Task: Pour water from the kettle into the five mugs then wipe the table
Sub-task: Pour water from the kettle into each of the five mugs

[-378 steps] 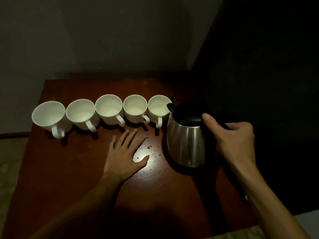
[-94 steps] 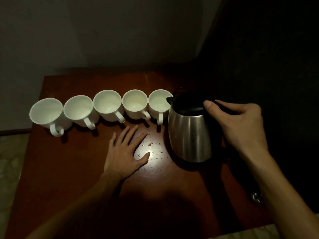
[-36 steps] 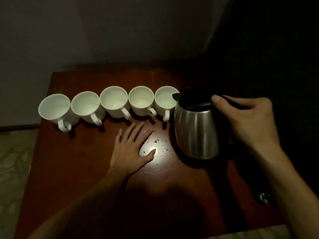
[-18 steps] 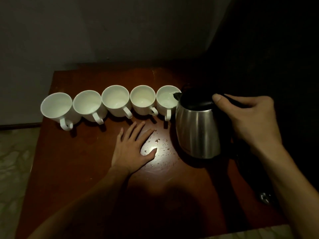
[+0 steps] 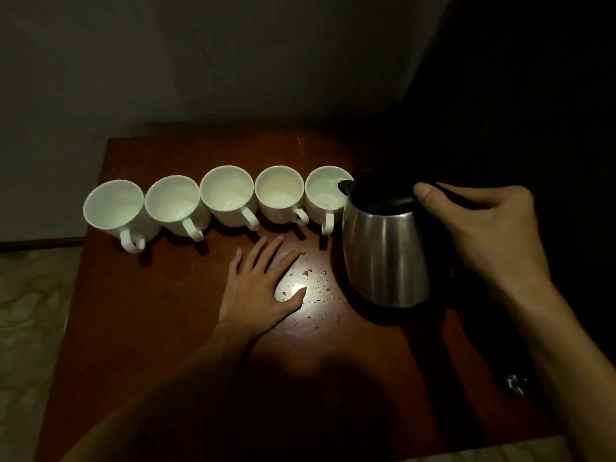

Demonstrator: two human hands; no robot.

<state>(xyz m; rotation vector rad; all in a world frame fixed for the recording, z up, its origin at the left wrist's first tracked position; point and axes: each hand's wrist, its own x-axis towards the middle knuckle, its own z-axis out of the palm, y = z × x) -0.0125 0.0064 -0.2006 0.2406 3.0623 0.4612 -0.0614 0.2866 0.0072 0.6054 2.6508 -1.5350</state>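
Several white mugs stand in a row across the brown table (image 5: 160,311), from the leftmost mug (image 5: 115,208) to the rightmost mug (image 5: 325,195). A steel kettle (image 5: 386,251) with an open top is tipped slightly, its black spout over the rightmost mug's rim, where water shows. My right hand (image 5: 490,235) grips the kettle's black handle, thumb on top. My left hand (image 5: 263,288) rests flat on the table in front of the mugs, fingers spread. Water droplets (image 5: 316,288) lie on the table between my left hand and the kettle.
A wall rises behind the table, and pale floor (image 5: 30,308) shows to the left. The right side is very dark. A small shiny object (image 5: 515,383) lies near the table's right front part.
The view has shifted a little, so everything sits slightly further right. The kettle stays at the rightmost mug in my right hand. My left hand has not moved on the table.
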